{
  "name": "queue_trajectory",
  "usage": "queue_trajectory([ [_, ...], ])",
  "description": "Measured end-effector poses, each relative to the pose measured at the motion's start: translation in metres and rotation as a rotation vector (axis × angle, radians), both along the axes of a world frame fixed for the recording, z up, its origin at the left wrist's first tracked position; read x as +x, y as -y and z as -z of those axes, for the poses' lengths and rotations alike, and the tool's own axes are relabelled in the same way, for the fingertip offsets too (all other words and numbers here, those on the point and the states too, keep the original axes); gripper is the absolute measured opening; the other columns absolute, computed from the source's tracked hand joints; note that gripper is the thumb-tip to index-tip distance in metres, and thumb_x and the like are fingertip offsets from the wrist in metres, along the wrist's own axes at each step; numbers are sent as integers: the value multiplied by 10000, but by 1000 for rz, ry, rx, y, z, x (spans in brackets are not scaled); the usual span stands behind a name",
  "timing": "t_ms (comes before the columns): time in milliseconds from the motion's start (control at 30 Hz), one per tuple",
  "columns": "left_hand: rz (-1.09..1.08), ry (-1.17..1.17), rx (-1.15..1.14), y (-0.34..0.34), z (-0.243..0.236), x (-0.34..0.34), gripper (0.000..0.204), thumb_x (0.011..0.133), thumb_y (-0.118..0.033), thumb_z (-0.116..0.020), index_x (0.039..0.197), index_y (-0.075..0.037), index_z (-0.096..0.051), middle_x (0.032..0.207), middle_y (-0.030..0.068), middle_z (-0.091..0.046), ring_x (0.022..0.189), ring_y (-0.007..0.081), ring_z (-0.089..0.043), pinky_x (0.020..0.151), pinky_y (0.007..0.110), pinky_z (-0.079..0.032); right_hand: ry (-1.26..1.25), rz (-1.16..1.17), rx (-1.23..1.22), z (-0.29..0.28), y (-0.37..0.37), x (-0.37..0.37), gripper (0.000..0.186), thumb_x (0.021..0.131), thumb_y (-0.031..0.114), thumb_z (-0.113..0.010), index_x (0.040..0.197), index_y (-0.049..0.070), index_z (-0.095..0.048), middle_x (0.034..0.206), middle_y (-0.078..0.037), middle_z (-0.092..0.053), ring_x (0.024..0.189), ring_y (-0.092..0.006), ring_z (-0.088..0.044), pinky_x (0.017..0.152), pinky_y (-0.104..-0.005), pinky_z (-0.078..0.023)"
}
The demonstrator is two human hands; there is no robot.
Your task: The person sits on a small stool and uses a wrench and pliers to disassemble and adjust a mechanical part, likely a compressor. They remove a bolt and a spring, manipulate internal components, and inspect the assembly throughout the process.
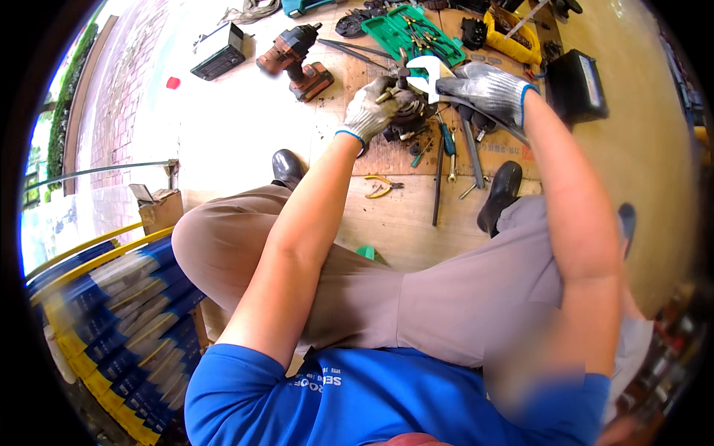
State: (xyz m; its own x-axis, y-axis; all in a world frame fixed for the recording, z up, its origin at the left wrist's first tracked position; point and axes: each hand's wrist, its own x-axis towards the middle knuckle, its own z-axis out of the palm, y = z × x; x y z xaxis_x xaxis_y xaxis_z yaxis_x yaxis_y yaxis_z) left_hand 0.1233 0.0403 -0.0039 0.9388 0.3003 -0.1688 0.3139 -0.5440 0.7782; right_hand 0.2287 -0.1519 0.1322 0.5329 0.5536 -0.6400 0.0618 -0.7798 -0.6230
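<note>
Both hands wear grey-white work gloves with blue cuffs. My left hand (370,110) is closed on the left side of a dark, round mechanical part (411,110) on the floor; a brass-coloured stub shows by its fingers. My right hand (487,91) is wrapped round the handle of a silver adjustable wrench (433,83). The wrench's head sits beside the upper edge of the dark part, its jaws facing left at a dark metal piece. Whether they grip it I cannot tell.
A cordless impact wrench (294,61) stands at left, near a black battery box (221,52). Beyond lie a green tool case (424,33) and yellow bin (515,37). A black battery (576,85) is at right. Yellow-handled pliers (382,186), a screwdriver (447,139) and bars lie nearer my feet.
</note>
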Motion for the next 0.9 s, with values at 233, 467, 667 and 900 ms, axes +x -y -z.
queue_trajectory([
  [233, -21, 35, -89, 1, 10, -2, 567, 819, -476, -753, 1193, -69, -625, 1091, 179, -702, 1025, 310, -673, 880, 397, -517, -135, 24, 2, 6, 0, 8, 412, 948, 454, -572, 817, 64, -595, 637, -46, -590, 456, -132, -537, 397, -292, -433],
  [467, -107, 110, 10, 14, 7, -4, 439, 797, -332, -773, 1119, -60, -652, 1010, 156, -720, 952, 267, -697, 828, 368, -535, -95, 71, 71, 13, -2, -9, 499, 945, 517, -564, 808, 41, -618, 623, -65, -585, 442, -147, -529, 376, -291, -416],
  [667, -111, 233, -178, 14, 34, 5, 360, 817, -247, -769, 1110, -62, -670, 1009, 144, -729, 942, 258, -702, 840, 355, -540, -59, 108, 93, 30, -10, -20, 502, 951, 525, -558, 815, 44, -604, 631, -57, -571, 459, -125, -538, 390, -282, -430],
  [900, 71, 203, 252, 0, 60, 5, 295, 849, -306, -735, 1061, -111, -668, 960, 91, -733, 887, 271, -692, 784, 353, -543, -44, 161, 43, 48, -20, -27, 600, 895, 597, -589, 897, 15, -737, 778, -126, -704, 710, -223, -650, 701, -377, -522],
])
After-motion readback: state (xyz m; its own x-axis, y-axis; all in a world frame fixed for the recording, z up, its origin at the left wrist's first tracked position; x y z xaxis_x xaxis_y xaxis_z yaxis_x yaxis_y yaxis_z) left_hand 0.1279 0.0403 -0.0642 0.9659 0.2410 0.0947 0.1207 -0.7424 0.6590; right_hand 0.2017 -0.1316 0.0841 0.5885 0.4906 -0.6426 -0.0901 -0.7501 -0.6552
